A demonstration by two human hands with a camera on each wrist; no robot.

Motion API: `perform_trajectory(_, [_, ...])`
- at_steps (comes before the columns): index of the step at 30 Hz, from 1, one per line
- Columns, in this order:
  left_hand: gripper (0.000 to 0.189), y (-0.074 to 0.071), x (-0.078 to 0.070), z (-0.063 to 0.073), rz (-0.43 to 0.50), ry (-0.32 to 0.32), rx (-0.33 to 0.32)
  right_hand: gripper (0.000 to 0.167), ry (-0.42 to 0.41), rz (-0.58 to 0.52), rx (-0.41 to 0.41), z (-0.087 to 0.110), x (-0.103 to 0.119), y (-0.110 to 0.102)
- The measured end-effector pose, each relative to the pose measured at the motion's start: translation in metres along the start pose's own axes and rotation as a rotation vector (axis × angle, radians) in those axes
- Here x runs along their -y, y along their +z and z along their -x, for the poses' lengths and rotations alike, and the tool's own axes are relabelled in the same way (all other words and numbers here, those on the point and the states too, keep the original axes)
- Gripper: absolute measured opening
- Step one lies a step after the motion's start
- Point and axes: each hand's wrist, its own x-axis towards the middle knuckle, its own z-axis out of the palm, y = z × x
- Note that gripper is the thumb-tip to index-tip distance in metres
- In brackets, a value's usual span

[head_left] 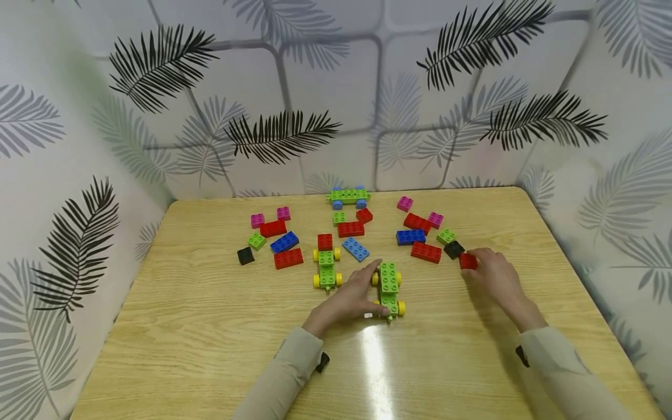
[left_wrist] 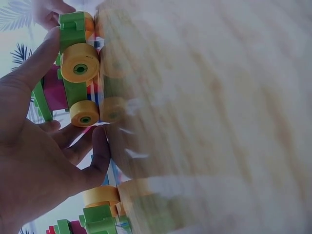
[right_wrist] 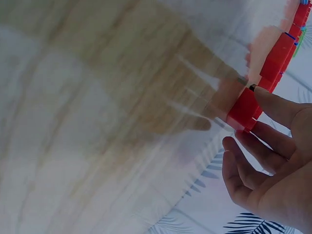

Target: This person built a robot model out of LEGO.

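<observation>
My left hand [head_left: 353, 296] holds a toy car [head_left: 389, 279], its thumb at the near end and fingers towards the far end. Green with yellow wheels, the car carries a magenta brick [left_wrist: 55, 88] under a green top brick, seen in the left wrist view. On the right, my right hand [head_left: 496, 279] pinches a small red brick [head_left: 468, 261] between thumb and fingers, low at the tabletop. A black brick [head_left: 454, 250] lies just left of it. Left of my left hand stands a second car [head_left: 326, 269] with a red brick [head_left: 325, 242] at its far end.
Loose red, blue, green and magenta bricks lie in two groups, with a blue brick [head_left: 284, 242] at left and another blue brick [head_left: 410, 237] at right. A green base with blue wheels [head_left: 349, 197] stands at the wooden table's [head_left: 199, 326] back edge, before a patterned wall.
</observation>
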Motion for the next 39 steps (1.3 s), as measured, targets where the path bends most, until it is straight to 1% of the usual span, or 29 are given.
perform_trajectory(4, [0.108,0.001,0.000,0.000,-0.005,0.002,-0.001,0.042,0.033,-0.032,0.037,0.001,0.000,0.002])
perform_trajectory(8, [0.109,0.001,0.001,0.000,-0.017,0.020,-0.006,0.036,0.049,-0.053,0.061,0.001,0.002,0.001])
perform_trajectory(10, [0.110,0.001,0.001,-0.001,-0.028,0.029,-0.005,0.035,0.045,-0.056,0.051,0.001,0.003,0.000])
perform_trajectory(12, [0.110,0.000,0.001,-0.001,-0.039,0.034,-0.004,0.033,0.030,-0.056,0.017,0.002,0.006,-0.001])
perform_trajectory(15, [0.110,-0.002,0.001,0.000,-0.052,0.035,-0.004,0.032,-0.015,-0.055,-0.054,0.002,0.014,-0.002])
perform_trajectory(17, [0.111,-0.003,0.000,0.000,-0.062,0.033,-0.003,0.032,-0.054,-0.064,-0.086,0.001,0.024,-0.003])
perform_trajectory(21, [0.109,-0.003,-0.001,0.001,-0.069,0.039,-0.001,0.033,-0.132,-0.095,-0.106,0.000,0.049,-0.004])
perform_trajectory(25, [0.105,-0.001,-0.003,0.001,-0.066,0.042,-0.012,0.033,-0.213,-0.129,-0.096,-0.001,0.074,-0.001])
perform_trajectory(31, [0.091,0.002,-0.005,0.000,-0.051,0.009,-0.037,0.034,-0.319,-0.174,-0.047,-0.002,0.101,0.007])
perform_trajectory(36, [0.084,0.002,-0.005,0.001,-0.036,-0.015,-0.050,0.034,-0.373,-0.186,-0.024,-0.003,0.115,0.012])
perform_trajectory(39, [0.085,0.002,-0.005,0.001,-0.038,-0.025,-0.049,0.034,-0.379,-0.168,-0.006,-0.004,0.122,0.015])
